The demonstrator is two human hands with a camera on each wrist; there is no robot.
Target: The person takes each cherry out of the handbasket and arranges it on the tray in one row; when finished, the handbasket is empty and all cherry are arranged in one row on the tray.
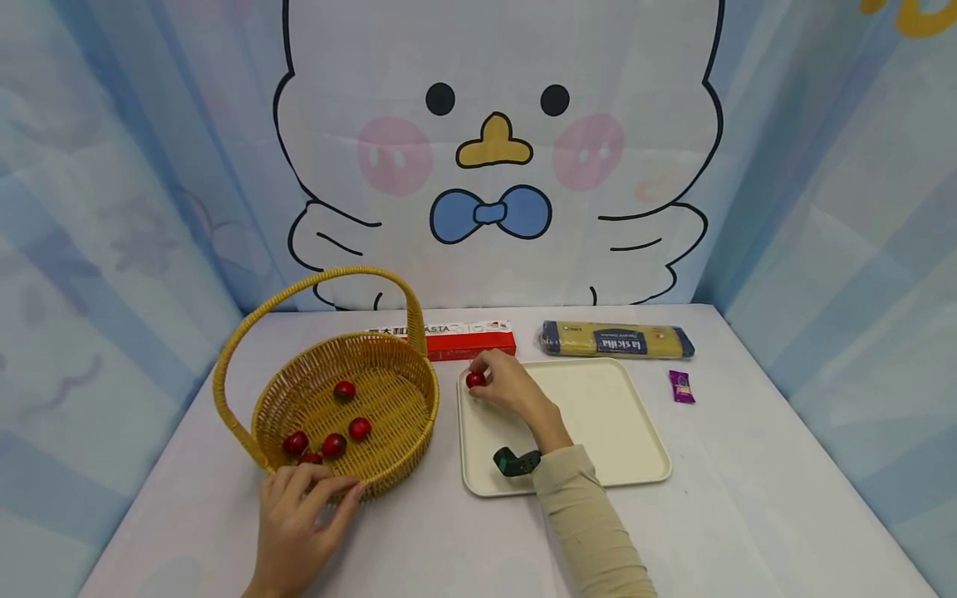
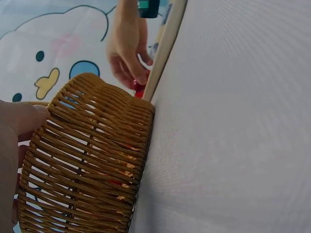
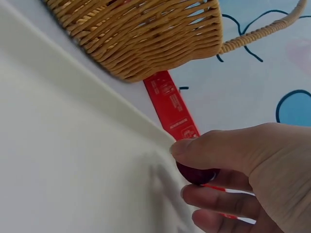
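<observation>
This looks like a staged recording booth rather than a lived-in room. A white table (image 1: 748,515) is closed in on three sides by hung fabric: a backdrop (image 1: 493,149) printed with a large cartoon chick wearing a blue bow tie stands directly behind the table, and pale blue patterned curtains (image 1: 860,208) hang at its left and right edges. No walls, furniture or appliances show beyond the cloth. The items on the table read as props laid out for handling: a wicker basket (image 1: 389,453) at its left, a cream tray (image 1: 620,415) at the middle, and pasta packets (image 1: 617,340) along its far edge, just before the backdrop.
</observation>
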